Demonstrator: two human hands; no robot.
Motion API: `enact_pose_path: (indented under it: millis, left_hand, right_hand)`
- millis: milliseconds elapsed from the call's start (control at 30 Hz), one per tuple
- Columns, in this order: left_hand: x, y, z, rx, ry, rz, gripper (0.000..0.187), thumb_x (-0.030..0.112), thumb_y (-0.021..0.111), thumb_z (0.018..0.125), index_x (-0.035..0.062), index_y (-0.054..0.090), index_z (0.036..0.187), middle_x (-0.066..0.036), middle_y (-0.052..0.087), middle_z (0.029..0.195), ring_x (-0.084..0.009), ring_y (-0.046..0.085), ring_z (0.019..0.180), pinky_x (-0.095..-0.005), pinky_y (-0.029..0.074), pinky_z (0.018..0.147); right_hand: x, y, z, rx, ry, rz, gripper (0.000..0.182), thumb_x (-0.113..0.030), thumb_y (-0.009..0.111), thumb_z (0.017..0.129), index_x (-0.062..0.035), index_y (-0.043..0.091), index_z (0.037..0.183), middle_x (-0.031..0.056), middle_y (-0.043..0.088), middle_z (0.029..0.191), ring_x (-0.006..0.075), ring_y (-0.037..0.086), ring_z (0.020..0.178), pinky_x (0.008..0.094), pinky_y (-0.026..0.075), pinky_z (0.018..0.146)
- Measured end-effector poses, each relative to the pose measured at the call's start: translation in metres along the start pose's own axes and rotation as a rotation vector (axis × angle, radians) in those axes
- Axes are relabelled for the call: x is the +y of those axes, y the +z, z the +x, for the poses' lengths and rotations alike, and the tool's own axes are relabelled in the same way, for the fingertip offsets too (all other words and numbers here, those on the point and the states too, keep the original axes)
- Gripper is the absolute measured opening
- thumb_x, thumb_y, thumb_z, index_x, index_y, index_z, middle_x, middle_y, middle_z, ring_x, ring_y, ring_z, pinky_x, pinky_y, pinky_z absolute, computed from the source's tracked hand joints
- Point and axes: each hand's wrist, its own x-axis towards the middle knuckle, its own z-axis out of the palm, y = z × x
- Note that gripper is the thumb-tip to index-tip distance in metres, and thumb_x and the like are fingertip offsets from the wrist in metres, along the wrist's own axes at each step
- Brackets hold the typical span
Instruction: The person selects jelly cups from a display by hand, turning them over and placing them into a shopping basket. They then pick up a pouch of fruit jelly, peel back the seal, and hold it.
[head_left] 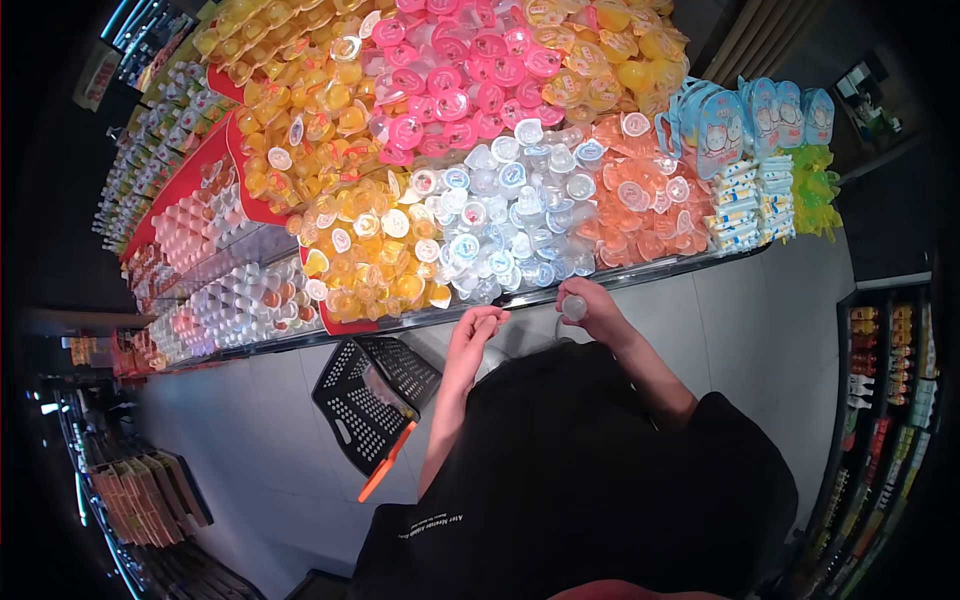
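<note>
Right hand (pixel 595 308): one, raised just beside the display's front edge; fingers closed round a small clear cup (pixel 574 307), its round face toward the wearer.

Left hand (pixel 478 335): one, near the same edge, apart from the right; fingers partly bent, thumb close to them. Whether anything lies between the fingertips cannot be told.

Shirt (pixel 590 470): black, small white lettering at the left.

Basket (pixel 365 405): black, perforated, beside the left forearm; orange handle (pixel 388 463) tilted along its near side.

Display rim (pixel 420 316): dark, running just beyond both hands.

Pale cups (pixel 515 215): heaped directly beyond the rim, many with printed lids.

Yellow cups (pixel 365 265): heap to their left.

Orange cups (pixel 650 195): heap to their right.

Pink cups (pixel 470 70): heap farther back.

Blue bags (pixel 715 130): group at the right, cat faces printed on the front, standing behind white packets (pixel 737 207).

Green packs (pixel 815 190): far right end.

Shelves (pixel 890 400): stocked, right side.

Brown cartons (pixel 145 495): grouped, lower left.
</note>
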Motion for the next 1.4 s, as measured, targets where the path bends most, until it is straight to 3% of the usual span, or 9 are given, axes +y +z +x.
enact_pose_path:
  millis: [133, 300, 433, 733, 1067, 1167, 1233, 1300, 1400]
  left_hand:
    - [0.002, 0.009, -0.008, -0.148, -0.072, 0.109, 0.022, 0.02, 0.056, 0.104, 0.0021, 0.063, 0.114, -0.007, 0.072, 0.112, -0.0124, 0.063, 0.105, -0.0283, 0.045, 0.095]
    - [-0.011, 0.015, 0.004, -0.187, -0.008, 0.121, 0.019, 0.014, 0.058, 0.103, 0.0001, 0.06, 0.117, -0.007, 0.07, 0.111, -0.014, 0.065, 0.108, -0.029, 0.048, 0.098]
    - [-0.006, 0.017, 0.009, -0.198, 0.051, 0.178, 0.019, 0.013, 0.056, 0.104, 0.0006, 0.06, 0.118, -0.007, 0.07, 0.111, -0.0142, 0.064, 0.111, -0.029, 0.047, 0.099]
    - [-0.02, 0.004, 0.002, -0.165, 0.071, 0.225, 0.02, 0.016, 0.056, 0.105, 0.0016, 0.061, 0.118, -0.006, 0.07, 0.112, -0.0134, 0.064, 0.108, -0.0286, 0.047, 0.097]
    - [-0.027, 0.012, 0.011, -0.263, 0.094, 0.151, 0.02, 0.016, 0.055, 0.105, 0.0003, 0.061, 0.116, -0.007, 0.069, 0.11, -0.0143, 0.065, 0.108, -0.0294, 0.049, 0.097]
    - [-0.017, 0.019, 0.019, -0.301, 0.171, 0.066, 0.023, 0.016, 0.055, 0.105, 0.0014, 0.054, 0.123, -0.008, 0.067, 0.111, -0.0152, 0.065, 0.109, -0.0293, 0.051, 0.094]
    - [-0.002, 0.029, 0.016, -0.281, 0.125, -0.081, 0.042, 0.016, 0.055, 0.105, 0.0084, 0.037, 0.142, -0.012, 0.058, 0.127, -0.0207, 0.063, 0.113, -0.0346, 0.052, 0.096]
    - [0.018, 0.036, 0.01, -0.3, 0.037, -0.345, 0.057, 0.027, 0.053, 0.106, 0.0167, 0.022, 0.152, -0.015, 0.046, 0.139, -0.0273, 0.059, 0.119, -0.0451, 0.057, 0.094]
    - [0.014, 0.035, 0.016, -0.342, -0.09, -0.486, 0.045, 0.029, 0.051, 0.107, 0.013, 0.034, 0.146, -0.012, 0.052, 0.131, -0.0238, 0.062, 0.113, -0.0417, 0.06, 0.087]
  right_hand:
    - [-0.067, 0.001, 0.004, 0.161, -0.342, -0.275, 0.019, -0.021, 0.062, 0.097, -0.0087, 0.059, 0.111, 0.0014, 0.065, 0.082, 0.013, 0.067, 0.075, 0.0309, 0.055, 0.056]
    - [-0.144, 0.027, 0.027, 0.552, -1.008, -1.39, 0.033, -0.018, 0.071, 0.084, -0.0087, 0.06, 0.113, 0.0089, 0.062, 0.097, 0.0264, 0.068, 0.082, 0.0398, 0.056, 0.072]
    - [-0.156, 0.03, 0.044, 0.557, -0.766, -1.481, 0.038, -0.019, 0.076, 0.079, -0.0107, 0.064, 0.114, 0.0099, 0.06, 0.109, 0.0336, 0.067, 0.091, 0.0453, 0.055, 0.078]
    - [-0.155, 0.028, 0.05, 0.611, -0.755, -1.57, 0.041, -0.022, 0.078, 0.077, -0.0129, 0.068, 0.116, 0.0105, 0.061, 0.111, 0.0347, 0.067, 0.093, 0.0453, 0.055, 0.08]
    - [-0.156, 0.036, 0.014, 0.63, -1.03, -1.388, 0.041, -0.013, 0.077, 0.077, -0.0078, 0.066, 0.116, 0.0104, 0.061, 0.099, 0.0285, 0.067, 0.085, 0.0389, 0.055, 0.076]
    - [-0.138, 0.047, -0.008, 0.55, -1.149, -1.182, 0.039, -0.008, 0.078, 0.078, -0.0026, 0.064, 0.114, 0.0074, 0.061, 0.096, 0.0199, 0.067, 0.086, 0.0375, 0.054, 0.076]
    - [-0.105, 0.069, -0.026, 0.337, -0.526, -0.49, 0.036, -0.009, 0.078, 0.082, -0.0013, 0.064, 0.114, 0.0033, 0.062, 0.096, 0.0129, 0.064, 0.094, 0.0352, 0.052, 0.081]
    - [-0.063, 0.075, -0.028, 0.094, -0.39, -0.523, 0.034, -0.013, 0.077, 0.087, -0.0031, 0.064, 0.116, 0.0016, 0.063, 0.095, 0.0099, 0.063, 0.094, 0.0314, 0.053, 0.078]
    - [-0.018, 0.073, -0.017, -0.107, -0.701, -0.982, 0.035, -0.015, 0.075, 0.089, -0.0044, 0.063, 0.12, 0.0016, 0.062, 0.094, 0.0106, 0.065, 0.089, 0.0296, 0.056, 0.073]
